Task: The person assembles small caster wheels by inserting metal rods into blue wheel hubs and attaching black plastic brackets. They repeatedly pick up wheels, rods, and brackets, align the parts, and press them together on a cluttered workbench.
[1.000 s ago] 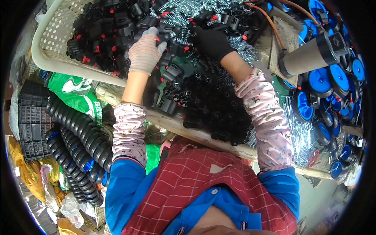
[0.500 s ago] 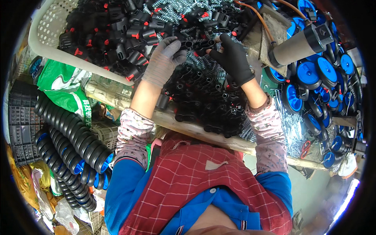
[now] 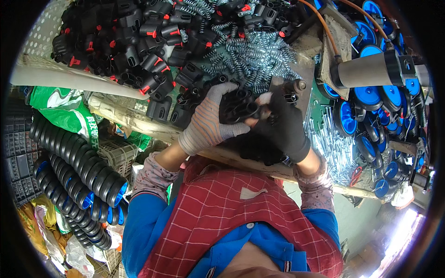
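My left hand, in a grey striped glove, is wrapped round a black plastic part with a round opening, held above the front of the bench. My right hand wears a black glove with bare fingertips. Its fingers are closed against the right end of that part, and what they pinch is hidden. Beyond the hands is a heap of metal coil springs. Black plastic housings, several with red pieces in them, are piled to the left. Dark parts under my hands are mostly covered.
A cylinder-shaped device on a metal bracket juts in at the right, with orange hoses. Long metal pins lie right of my right hand, near red-handled scissors. Blue-hubbed wheels are stacked beyond; rows of black wheels stand at left.
Both hands have come nearer to my body and closer together. They were over the parts pile; now the left holds a black plastic part with the right against it. The view has shifted slightly.
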Motion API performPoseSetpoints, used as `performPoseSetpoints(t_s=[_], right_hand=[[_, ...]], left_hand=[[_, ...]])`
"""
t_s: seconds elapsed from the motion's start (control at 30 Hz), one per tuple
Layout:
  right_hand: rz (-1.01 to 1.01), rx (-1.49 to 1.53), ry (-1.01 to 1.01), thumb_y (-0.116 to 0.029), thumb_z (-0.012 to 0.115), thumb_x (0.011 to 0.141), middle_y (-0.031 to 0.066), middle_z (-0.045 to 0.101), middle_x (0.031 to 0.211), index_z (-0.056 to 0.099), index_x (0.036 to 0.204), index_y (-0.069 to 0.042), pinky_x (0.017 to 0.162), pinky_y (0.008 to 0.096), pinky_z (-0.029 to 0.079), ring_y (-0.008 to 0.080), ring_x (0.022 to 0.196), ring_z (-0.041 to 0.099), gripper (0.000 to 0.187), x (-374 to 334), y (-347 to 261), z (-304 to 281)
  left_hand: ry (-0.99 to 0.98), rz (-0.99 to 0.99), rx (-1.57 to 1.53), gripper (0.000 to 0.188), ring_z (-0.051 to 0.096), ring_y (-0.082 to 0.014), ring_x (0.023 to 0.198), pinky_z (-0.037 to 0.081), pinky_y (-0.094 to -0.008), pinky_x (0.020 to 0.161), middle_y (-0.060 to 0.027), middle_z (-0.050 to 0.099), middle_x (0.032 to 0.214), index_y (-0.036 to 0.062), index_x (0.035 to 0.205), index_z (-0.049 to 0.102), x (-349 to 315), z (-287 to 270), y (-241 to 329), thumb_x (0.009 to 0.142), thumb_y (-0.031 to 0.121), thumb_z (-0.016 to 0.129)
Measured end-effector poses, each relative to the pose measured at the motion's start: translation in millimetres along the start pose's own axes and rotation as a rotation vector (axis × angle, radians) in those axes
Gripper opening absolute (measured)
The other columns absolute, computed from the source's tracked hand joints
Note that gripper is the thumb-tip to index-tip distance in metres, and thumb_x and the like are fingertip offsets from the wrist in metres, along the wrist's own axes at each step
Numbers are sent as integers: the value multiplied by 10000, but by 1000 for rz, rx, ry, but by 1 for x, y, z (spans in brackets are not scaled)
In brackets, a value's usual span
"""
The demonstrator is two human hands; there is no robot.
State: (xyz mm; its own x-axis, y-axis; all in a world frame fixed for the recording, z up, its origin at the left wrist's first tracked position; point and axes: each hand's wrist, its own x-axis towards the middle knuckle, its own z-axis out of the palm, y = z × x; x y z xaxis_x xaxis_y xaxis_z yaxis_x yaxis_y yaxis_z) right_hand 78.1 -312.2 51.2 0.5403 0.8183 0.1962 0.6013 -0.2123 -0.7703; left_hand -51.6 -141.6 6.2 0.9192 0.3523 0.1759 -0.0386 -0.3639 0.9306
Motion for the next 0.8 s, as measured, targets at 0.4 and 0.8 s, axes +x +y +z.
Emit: performPoseSetpoints(t_s=[0.4, 0.8], right_hand=[[122, 606, -66, 7, 584, 937, 76, 698, 1095, 603, 1251, -31, 873, 292, 529, 156, 1009, 657, 317, -3, 9, -10], [-175, 316, -321, -289, 574, 1009, 145, 674, 1171, 625, 1257, -24, 930, 364, 511, 275, 1085, 658, 366, 43, 19, 1]], left_hand=[[-29, 47, 222, 729, 622, -393, 1044, 520, -436, 897, -221, 603, 1164, -12, 1275, 483, -33, 16, 27, 683, 200, 852], [148, 182, 176, 767, 625, -345, 1070, 537, -412, 897, -180, 590, 1219, 62, 1277, 486, -48, 6, 8, 630, 120, 892]])
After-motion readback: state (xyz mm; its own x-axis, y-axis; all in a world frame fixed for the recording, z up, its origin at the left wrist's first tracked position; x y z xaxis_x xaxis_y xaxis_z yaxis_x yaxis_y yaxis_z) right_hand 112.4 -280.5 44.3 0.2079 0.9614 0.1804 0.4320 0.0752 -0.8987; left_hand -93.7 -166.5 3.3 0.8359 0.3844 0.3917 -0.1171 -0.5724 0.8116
